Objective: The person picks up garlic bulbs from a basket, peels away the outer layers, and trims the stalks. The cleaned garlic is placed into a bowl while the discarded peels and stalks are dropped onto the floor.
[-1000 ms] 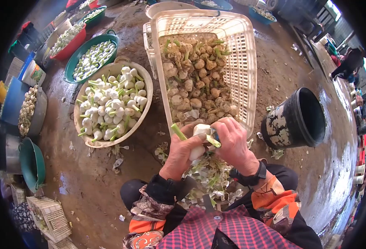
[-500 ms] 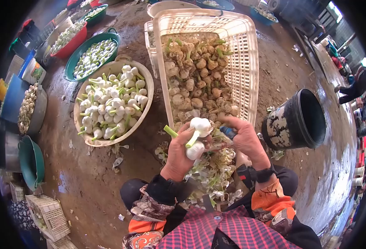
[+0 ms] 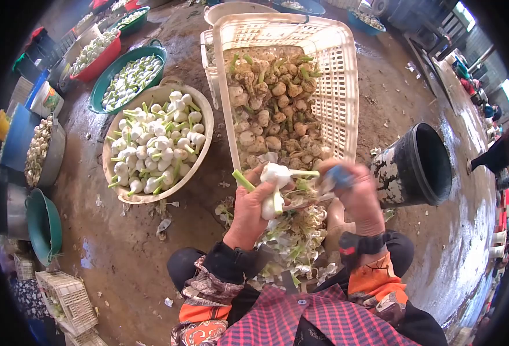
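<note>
My left hand (image 3: 247,210) is closed around white garlic bulbs. The upper garlic bulb (image 3: 274,173) has its pale green stem pointing right; a lower garlic bulb (image 3: 269,206) lies against the palm. Another cut green stem (image 3: 243,180) pokes out on the left side of the hand. Just to the right, my right hand (image 3: 363,199) is smeared by motion, its fingers curled round a small blue-handled tool (image 3: 340,176) whose kind is hard to make out. Beneath both hands lies a heap of garlic skins and trimmings (image 3: 295,239).
A white plastic crate (image 3: 351,86) of brownish, unpeeled garlic (image 3: 280,109) stands ahead. At left, a round cream basin (image 3: 206,130) holds cleaned white bulbs. A black bucket (image 3: 407,167) stands at right. More filled tubs line the far left; people are at the far right.
The upper bulb has turned, so its stem points right instead of down-left. My right hand has moved slightly right and blurred, the blue tool with it.
</note>
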